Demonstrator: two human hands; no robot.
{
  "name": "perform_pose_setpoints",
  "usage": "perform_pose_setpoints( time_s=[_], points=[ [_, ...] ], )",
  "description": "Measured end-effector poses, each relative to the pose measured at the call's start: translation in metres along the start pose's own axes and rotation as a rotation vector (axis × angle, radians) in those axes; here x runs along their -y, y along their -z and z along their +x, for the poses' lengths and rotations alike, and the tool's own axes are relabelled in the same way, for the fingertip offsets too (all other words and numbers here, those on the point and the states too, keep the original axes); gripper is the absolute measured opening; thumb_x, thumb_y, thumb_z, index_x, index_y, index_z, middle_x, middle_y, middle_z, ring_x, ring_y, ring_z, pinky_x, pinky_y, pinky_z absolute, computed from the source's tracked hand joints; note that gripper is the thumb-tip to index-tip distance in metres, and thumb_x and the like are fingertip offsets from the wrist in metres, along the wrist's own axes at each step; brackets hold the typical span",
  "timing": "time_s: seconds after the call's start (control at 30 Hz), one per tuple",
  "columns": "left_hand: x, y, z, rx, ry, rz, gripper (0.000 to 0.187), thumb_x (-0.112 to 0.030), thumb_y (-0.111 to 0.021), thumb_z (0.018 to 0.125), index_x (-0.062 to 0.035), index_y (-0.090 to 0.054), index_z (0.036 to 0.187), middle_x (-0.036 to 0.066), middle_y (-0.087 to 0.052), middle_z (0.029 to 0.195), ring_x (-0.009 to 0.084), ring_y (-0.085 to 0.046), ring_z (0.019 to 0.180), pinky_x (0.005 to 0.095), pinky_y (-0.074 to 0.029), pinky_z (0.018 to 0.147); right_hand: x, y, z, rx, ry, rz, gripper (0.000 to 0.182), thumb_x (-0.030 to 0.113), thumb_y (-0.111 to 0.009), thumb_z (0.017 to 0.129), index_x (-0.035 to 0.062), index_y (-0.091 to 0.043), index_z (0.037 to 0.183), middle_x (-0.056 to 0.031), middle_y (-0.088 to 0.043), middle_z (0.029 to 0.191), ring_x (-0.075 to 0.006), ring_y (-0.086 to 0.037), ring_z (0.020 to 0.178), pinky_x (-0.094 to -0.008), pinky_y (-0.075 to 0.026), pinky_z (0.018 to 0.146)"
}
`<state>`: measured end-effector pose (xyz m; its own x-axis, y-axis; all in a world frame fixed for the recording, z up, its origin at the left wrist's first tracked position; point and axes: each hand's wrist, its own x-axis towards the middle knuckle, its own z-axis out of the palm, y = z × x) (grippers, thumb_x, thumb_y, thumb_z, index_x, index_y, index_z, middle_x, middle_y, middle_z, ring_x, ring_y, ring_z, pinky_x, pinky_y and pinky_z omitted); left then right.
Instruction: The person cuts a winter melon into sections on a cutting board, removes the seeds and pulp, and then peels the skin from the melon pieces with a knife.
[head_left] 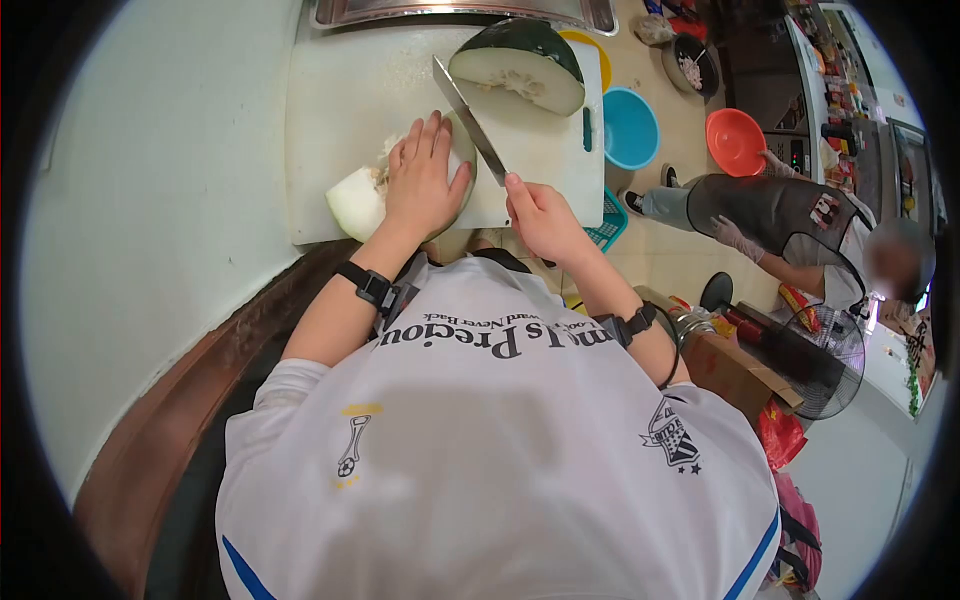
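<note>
My left hand [425, 180] lies flat, fingers apart, pressing a pale piece of winter melon [356, 203] onto the white cutting board [345, 90]. My right hand [540, 218] grips the handle of a long knife [468, 118], whose blade slants up and left beside the pressed piece. A large half winter melon [520, 65], dark green skin and white flesh, rests at the board's far right. Both wrists wear black bands.
A steel tray [460, 10] sits beyond the board. On the floor to the right are a blue bowl [630, 127], a yellow bowl [590, 45], a teal basket [607, 222], and an orange basin [735, 140]. Another person in an apron and gloves [775, 215] bends there. A fan [825, 360] stands nearby.
</note>
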<state>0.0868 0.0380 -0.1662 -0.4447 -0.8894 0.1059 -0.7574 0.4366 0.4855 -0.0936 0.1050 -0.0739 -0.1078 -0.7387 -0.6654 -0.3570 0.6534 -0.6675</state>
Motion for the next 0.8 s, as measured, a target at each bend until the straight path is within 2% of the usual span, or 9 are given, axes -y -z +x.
perform_pose_setpoints(
  time_s=[0.17, 0.33, 0.43, 0.5, 0.53, 0.6, 0.63, 0.7, 0.8],
  points=[
    [0.000, 0.000, -0.002, -0.022, -0.015, 0.028, 0.059, -0.028, -0.057, 0.096, -0.0016, -0.045, 0.147, 0.016, -0.045, 0.153, 0.0340, -0.042, 0.141, 0.0490, -0.029, 0.114, 0.008, 0.007, -0.002, 0.035, -0.016, -0.029, 0.065, 0.052, -0.040, 0.107, -0.0013, -0.056, 0.074, -0.0049, -0.049, 0.057, -0.0161, -0.050, 0.045, -0.0344, -0.044, 0.044],
    [-0.002, -0.001, -0.002, -0.039, -0.011, 0.045, 0.057, -0.028, -0.057, 0.096, -0.0021, -0.046, 0.147, 0.014, -0.046, 0.153, 0.0313, -0.043, 0.141, 0.0499, -0.029, 0.114, 0.015, 0.015, -0.002, 0.086, -0.042, -0.082, 0.066, 0.053, -0.039, 0.107, -0.0027, -0.057, 0.075, -0.0076, -0.053, 0.058, -0.0181, -0.053, 0.045, -0.0344, -0.046, 0.044],
    [-0.003, 0.001, -0.003, -0.033, -0.003, 0.057, 0.057, -0.028, -0.057, 0.096, -0.0027, -0.046, 0.147, 0.013, -0.046, 0.153, 0.0301, -0.043, 0.141, 0.0509, -0.029, 0.113, 0.013, 0.012, -0.012, 0.059, -0.061, -0.139, 0.068, 0.051, -0.038, 0.108, -0.0055, -0.058, 0.076, -0.0138, -0.057, 0.060, -0.0227, -0.056, 0.045, -0.0375, -0.048, 0.047],
    [-0.003, 0.002, -0.003, -0.023, 0.000, 0.057, 0.057, -0.028, -0.057, 0.096, -0.0032, -0.046, 0.147, 0.013, -0.046, 0.153, 0.0296, -0.043, 0.141, 0.0513, -0.029, 0.113, 0.004, 0.012, -0.016, 0.025, 0.025, -0.242, 0.069, 0.049, -0.038, 0.108, -0.0088, -0.060, 0.078, -0.0215, -0.061, 0.064, -0.0302, -0.059, 0.048, -0.0429, -0.050, 0.052],
    [-0.003, 0.001, -0.004, -0.019, 0.008, 0.067, 0.057, -0.028, -0.057, 0.096, -0.0035, -0.046, 0.147, 0.012, -0.046, 0.154, 0.0294, -0.043, 0.141, 0.0515, -0.029, 0.113, 0.002, 0.010, -0.015, 0.026, 0.025, -0.243, 0.069, 0.049, -0.038, 0.108, -0.0088, -0.060, 0.078, -0.0215, -0.061, 0.064, -0.0302, -0.059, 0.048, -0.0429, -0.050, 0.052],
    [-0.002, 0.000, -0.003, -0.012, 0.012, 0.078, 0.057, -0.028, -0.057, 0.096, -0.0038, -0.046, 0.147, 0.012, -0.046, 0.154, 0.0293, -0.043, 0.142, 0.0516, -0.029, 0.113, 0.000, 0.003, -0.012, -0.030, 0.098, -0.304, 0.069, 0.047, -0.037, 0.108, -0.0097, -0.064, 0.080, -0.0250, -0.062, 0.066, -0.0381, -0.063, 0.058, -0.0470, -0.052, 0.064],
    [-0.002, 0.000, -0.003, -0.004, 0.014, 0.077, 0.057, -0.028, -0.057, 0.097, -0.0037, -0.046, 0.147, 0.012, -0.045, 0.154, 0.0293, -0.043, 0.142, 0.0515, -0.029, 0.114, 0.006, 0.001, -0.008, -0.034, 0.092, -0.298, 0.069, 0.047, -0.037, 0.108, -0.0097, -0.064, 0.080, -0.0250, -0.062, 0.066, -0.0381, -0.063, 0.058, -0.0470, -0.052, 0.064],
    [-0.003, -0.001, -0.002, 0.011, 0.006, 0.071, 0.057, -0.028, -0.057, 0.097, -0.0037, -0.046, 0.147, 0.012, -0.045, 0.155, 0.0294, -0.043, 0.142, 0.0514, -0.029, 0.114, 0.023, 0.003, 0.007, 0.073, -0.062, -0.212, 0.069, 0.047, -0.037, 0.109, -0.0094, -0.066, 0.083, -0.0274, -0.064, 0.069, -0.0434, -0.066, 0.071, -0.0483, -0.053, 0.074],
    [-0.003, 0.000, -0.003, 0.017, -0.003, 0.082, 0.057, -0.028, -0.056, 0.097, -0.0030, -0.045, 0.148, 0.013, -0.044, 0.156, 0.0295, -0.042, 0.142, 0.0513, -0.028, 0.114, 0.024, 0.003, 0.021, 0.081, -0.104, -0.198, 0.070, 0.047, -0.036, 0.109, -0.0106, -0.067, 0.083, -0.0299, -0.066, 0.072, -0.0493, -0.066, 0.075, -0.0506, -0.052, 0.076]
  ],
)
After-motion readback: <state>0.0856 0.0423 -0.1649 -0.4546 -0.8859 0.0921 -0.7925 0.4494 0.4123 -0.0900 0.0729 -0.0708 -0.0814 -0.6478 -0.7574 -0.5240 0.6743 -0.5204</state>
